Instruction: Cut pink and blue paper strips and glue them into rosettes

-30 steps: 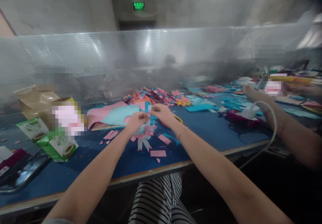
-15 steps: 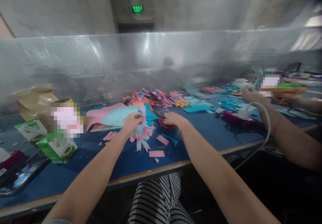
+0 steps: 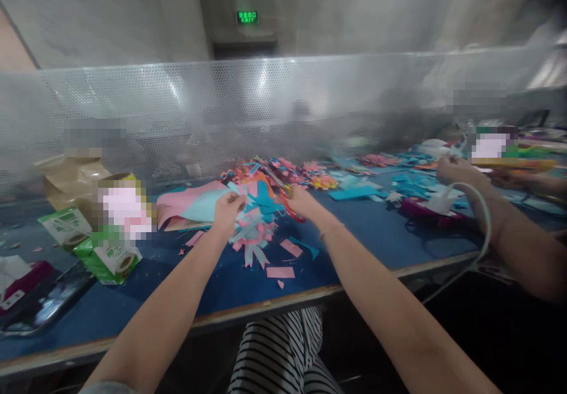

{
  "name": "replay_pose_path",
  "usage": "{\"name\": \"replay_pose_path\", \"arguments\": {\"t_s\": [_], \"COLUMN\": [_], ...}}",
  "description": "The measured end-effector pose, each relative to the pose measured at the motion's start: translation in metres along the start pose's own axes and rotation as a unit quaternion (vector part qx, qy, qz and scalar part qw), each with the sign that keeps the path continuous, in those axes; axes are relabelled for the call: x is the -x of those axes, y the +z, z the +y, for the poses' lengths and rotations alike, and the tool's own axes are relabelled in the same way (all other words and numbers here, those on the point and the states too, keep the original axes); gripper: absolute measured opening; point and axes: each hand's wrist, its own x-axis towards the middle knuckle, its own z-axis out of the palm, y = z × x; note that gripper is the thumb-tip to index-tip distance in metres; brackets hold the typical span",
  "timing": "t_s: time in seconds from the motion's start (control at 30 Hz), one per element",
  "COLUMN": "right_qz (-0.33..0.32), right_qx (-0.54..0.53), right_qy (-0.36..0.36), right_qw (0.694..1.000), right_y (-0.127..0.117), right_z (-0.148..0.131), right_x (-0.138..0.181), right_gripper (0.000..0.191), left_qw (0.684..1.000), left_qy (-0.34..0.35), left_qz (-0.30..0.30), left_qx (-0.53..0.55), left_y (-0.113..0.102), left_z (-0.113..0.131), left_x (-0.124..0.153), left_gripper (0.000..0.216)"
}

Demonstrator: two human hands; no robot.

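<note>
My left hand (image 3: 228, 209) is closed in a pinch on a pale blue strip (image 3: 243, 189), whose tip shows at the fingers. My right hand (image 3: 305, 202) grips a pair of scissors (image 3: 294, 212) by red handles, with the blades pointing up and to the left. Between and below the hands lies a heap of cut pink and pale blue strips (image 3: 253, 234), several with notched ends. Brighter blue pieces (image 3: 266, 196) lie just behind it. Blur hides whether the strip is paper or fabric.
Pink and pale blue sheets (image 3: 190, 205) lie left of my hands. Behind is a colourful pile of cut pieces (image 3: 283, 172). Green-and-white boxes (image 3: 108, 258), a brown bag (image 3: 73, 181) and a phone (image 3: 57, 302) stand left. At right, another person's hand (image 3: 460, 172) works near a white cable (image 3: 487, 228).
My left hand has moved slightly left, away from the scissors, and the pink strip by its fingers no longer shows there. The scissors have tilted and risen a little. The view has shifted slightly.
</note>
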Motion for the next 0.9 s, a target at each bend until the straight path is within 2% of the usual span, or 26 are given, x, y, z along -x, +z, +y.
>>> {"name": "replay_pose_path", "arguments": {"t_s": [0.1, 0.17, 0.33, 0.43, 0.63, 0.77, 0.83, 0.9], "right_qz": [-0.002, -0.010, -0.044, -0.046, 0.024, 0.042, 0.033, -0.007], "right_qx": [-0.100, -0.180, -0.378, -0.402, -0.358, -0.397, -0.428, -0.449], "right_qy": [-0.015, -0.013, -0.010, -0.009, -0.001, -0.007, 0.007, 0.019], "right_qw": [0.995, 0.984, 0.925, 0.915, 0.933, 0.917, 0.903, 0.893], "right_y": [0.009, 0.016, 0.030, 0.033, 0.031, 0.025, 0.022, 0.020], "right_z": [-0.005, -0.010, -0.028, -0.034, -0.034, -0.032, -0.033, -0.035], "right_x": [0.000, 0.001, 0.006, 0.008, 0.004, 0.002, 0.004, 0.007], "right_gripper": [0.038, 0.035, 0.037, 0.036, 0.030, 0.031, 0.032, 0.033], "left_qw": [0.999, 0.999, 0.996, 0.996, 0.993, 0.993, 0.994, 0.995], "left_qy": [-0.009, -0.018, -0.030, -0.043, -0.046, -0.042, -0.037, -0.031], "left_qz": [0.019, 0.009, -0.031, -0.028, -0.053, -0.059, -0.047, -0.040], "left_qx": [0.029, 0.051, 0.075, 0.078, 0.100, 0.093, 0.088, 0.081], "left_y": [0.001, 0.002, 0.011, 0.015, 0.017, 0.017, 0.017, 0.016], "left_z": [-0.001, -0.001, 0.002, 0.002, 0.000, 0.001, 0.001, 0.000], "left_x": [-0.001, 0.000, 0.008, 0.011, 0.014, 0.015, 0.015, 0.014], "left_gripper": [0.020, 0.021, 0.030, 0.034, 0.037, 0.036, 0.037, 0.038]}}
